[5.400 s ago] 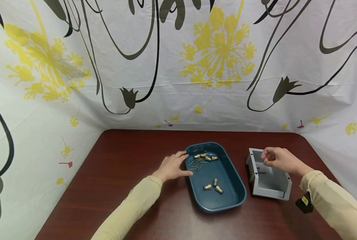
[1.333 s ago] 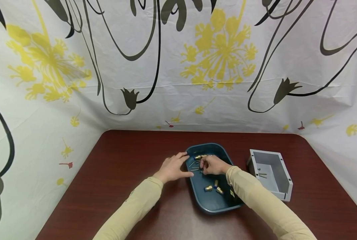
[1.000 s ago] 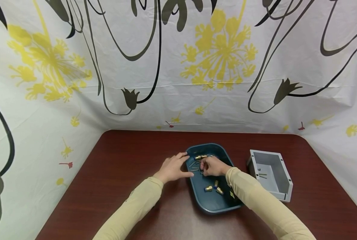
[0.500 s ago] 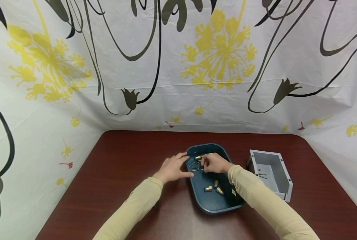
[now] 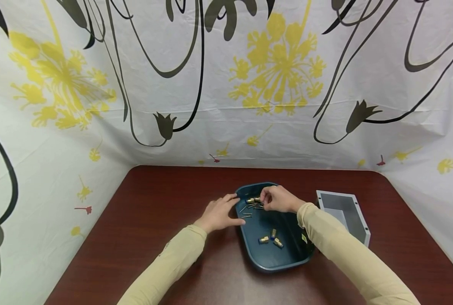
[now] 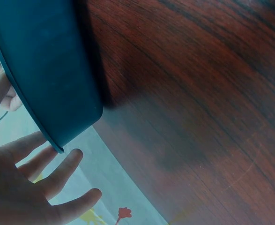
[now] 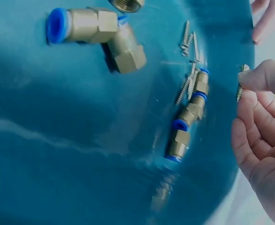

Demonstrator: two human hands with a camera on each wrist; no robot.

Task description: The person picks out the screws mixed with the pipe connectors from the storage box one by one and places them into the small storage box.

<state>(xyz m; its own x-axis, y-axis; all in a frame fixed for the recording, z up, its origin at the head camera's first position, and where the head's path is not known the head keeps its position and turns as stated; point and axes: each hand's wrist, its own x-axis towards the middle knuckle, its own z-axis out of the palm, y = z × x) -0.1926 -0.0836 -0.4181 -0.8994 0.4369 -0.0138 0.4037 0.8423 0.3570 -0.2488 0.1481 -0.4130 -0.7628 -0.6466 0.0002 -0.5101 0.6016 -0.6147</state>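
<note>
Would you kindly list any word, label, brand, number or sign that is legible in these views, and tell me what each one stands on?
No text can be read in any view.
Yellow patch beside the right sleeve: too small to tell whether it carries print.
Dark marks on the left sleeve: too small to tell whether they are letters.
Blue tray, grey box, brass fittings, screws: no lettering visible.

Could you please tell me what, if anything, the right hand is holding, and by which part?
The right hand pinches a screw by its shank, just below the head.
</note>
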